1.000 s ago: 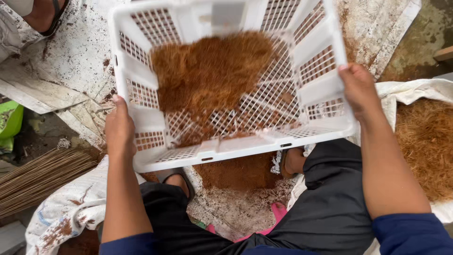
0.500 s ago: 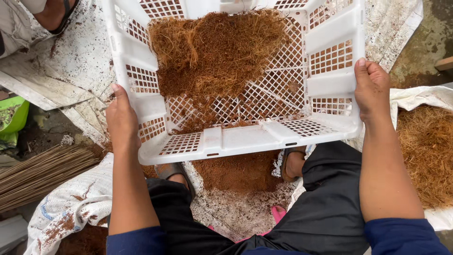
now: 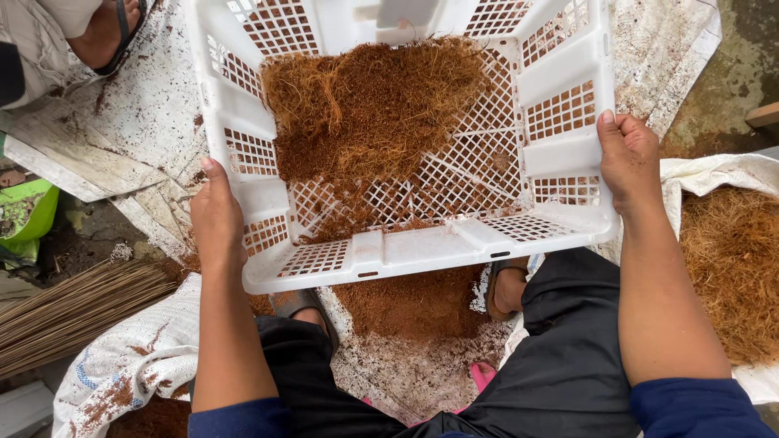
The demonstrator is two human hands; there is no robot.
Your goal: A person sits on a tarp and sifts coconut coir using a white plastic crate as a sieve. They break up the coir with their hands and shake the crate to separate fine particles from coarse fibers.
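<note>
I hold the white plastic crate (image 3: 406,251) across the upper middle of the frame, my left hand (image 3: 217,217) clamped on its left wall and my right hand (image 3: 629,158) on its right wall, fingers of both curled tight round the rims. Brown coconut fibre (image 3: 369,105) lies heaped toward the crate's far side on the lattice floor. Below the crate, at centre bottom, a mound of fine brown dust (image 3: 414,304) sits on the white sack (image 3: 138,357) between my feet, with a heap of loose fibre (image 3: 730,268) at the right edge.
</note>
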